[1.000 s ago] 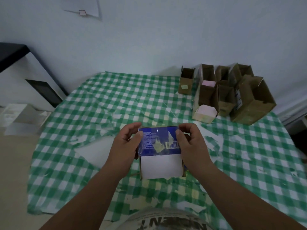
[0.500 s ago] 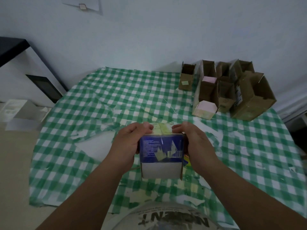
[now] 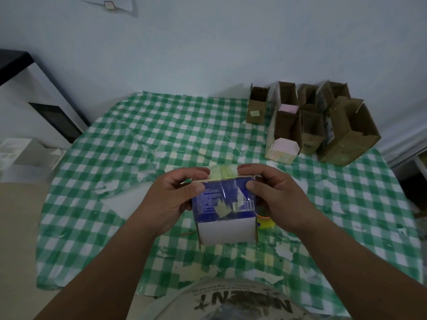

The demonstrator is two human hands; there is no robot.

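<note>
While both hands grip blue carton (image 3: 223, 202) above tablecloth (image 3: 138, 139) centre: left hand (image 3: 171, 199) at carton's 9 o'clock, right hand (image 3: 280, 199) at 3 o'clock, fingers curled over taped top flaps, thumbs on blue face. Advice: press seam flat with even pressure, don't crush walls.

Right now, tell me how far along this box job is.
Done: several open cardboard boxes stand grouped at the far right of the table, two showing pink paper. In hand: the left hand and right hand grip the blue box, pressing its yellowish taped top; its near face already carries white paper. Left, probably: finishing this box and setting it with the others.
</note>
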